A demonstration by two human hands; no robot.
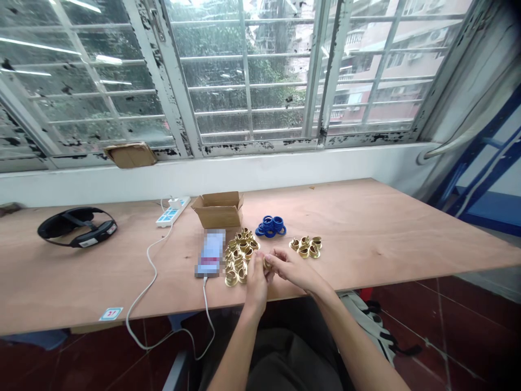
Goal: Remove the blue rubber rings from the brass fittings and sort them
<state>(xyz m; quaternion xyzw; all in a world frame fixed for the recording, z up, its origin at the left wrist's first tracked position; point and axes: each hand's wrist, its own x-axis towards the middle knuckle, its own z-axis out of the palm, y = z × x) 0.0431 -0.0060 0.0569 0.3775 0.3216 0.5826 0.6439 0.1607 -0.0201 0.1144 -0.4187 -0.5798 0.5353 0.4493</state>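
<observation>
My left hand (257, 278) and my right hand (288, 267) meet over the table's front edge, fingers closed around one small gold metal fitting (267, 264). Most of that fitting is hidden behind my fingers. Just left of my hands lies a pile of similar gold metal fittings (239, 254), each with a round flange and raised tabs. A smaller group of gold fittings (305, 247) sits to the right, beyond my right hand. Behind my hands, between the two groups, blue rings (271, 226) are heaped together.
An open cardboard box (220, 216) stands behind the phone (210, 253), whose white cable (151, 279) loops over the table edge. A power strip (173, 212) and a black headset (77, 228) lie farther left on the wooden table (391, 228). A window runs along the back.
</observation>
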